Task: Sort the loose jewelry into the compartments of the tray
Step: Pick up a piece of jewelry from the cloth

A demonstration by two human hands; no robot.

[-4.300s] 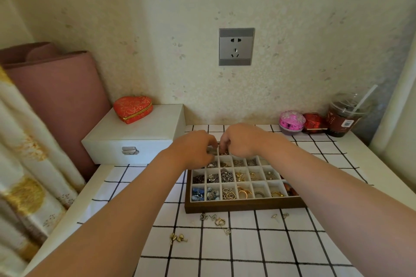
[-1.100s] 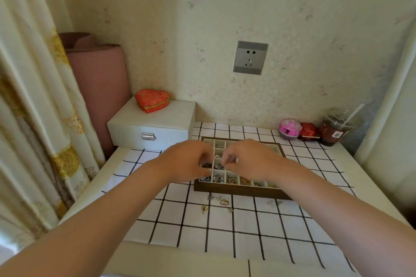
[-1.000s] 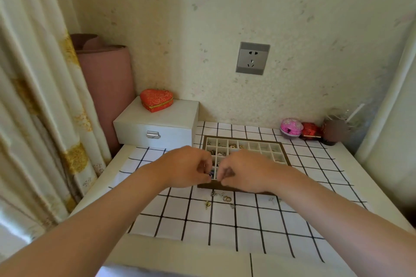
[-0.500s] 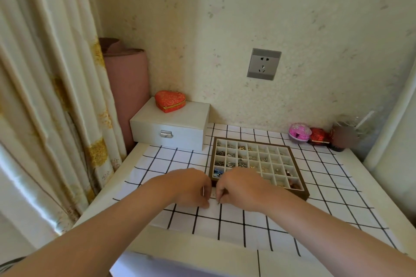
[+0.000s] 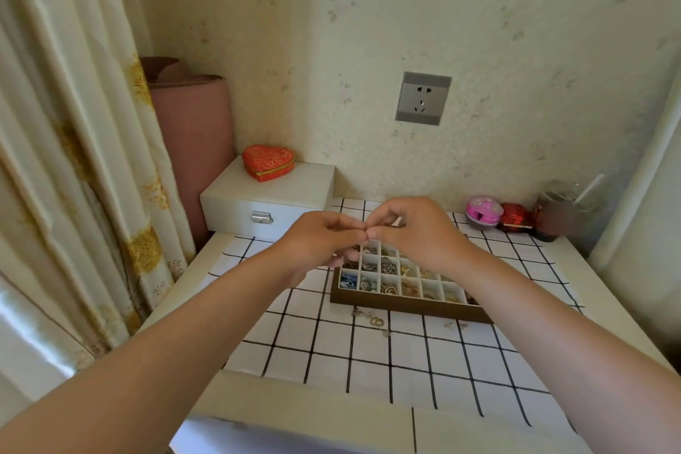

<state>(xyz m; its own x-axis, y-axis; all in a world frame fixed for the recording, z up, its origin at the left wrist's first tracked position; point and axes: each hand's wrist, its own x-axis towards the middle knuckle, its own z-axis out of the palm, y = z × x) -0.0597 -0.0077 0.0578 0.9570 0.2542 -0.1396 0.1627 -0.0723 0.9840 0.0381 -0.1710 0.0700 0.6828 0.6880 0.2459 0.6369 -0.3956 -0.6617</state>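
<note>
A wooden tray [image 5: 405, 307] with white compartments, many holding rings and earrings, lies on a checked cloth [image 5: 368, 361]. My left hand [image 5: 320, 245] and my right hand [image 5: 418, 232] hover above the tray's far left part. Their fingertips are pinched together at one point, and the piece between them is too small to make out. A few loose pieces of jewelry [image 5: 376, 321] lie on the cloth just in front of the tray. Two tiny studs [image 5: 455, 324] lie further right.
A white jewelry box [image 5: 269, 203] with a red heart box [image 5: 268, 162] on top stands at the back left. A pink round box [image 5: 483, 210], a red box [image 5: 514, 216] and a drink cup [image 5: 556, 217] line the back right. A curtain [image 5: 73, 158] hangs at left.
Both hands dipped to the cloth in front of the tray, then rose over the tray with fingertips pinched. The gold piece left of the loose pile no longer lies there.
</note>
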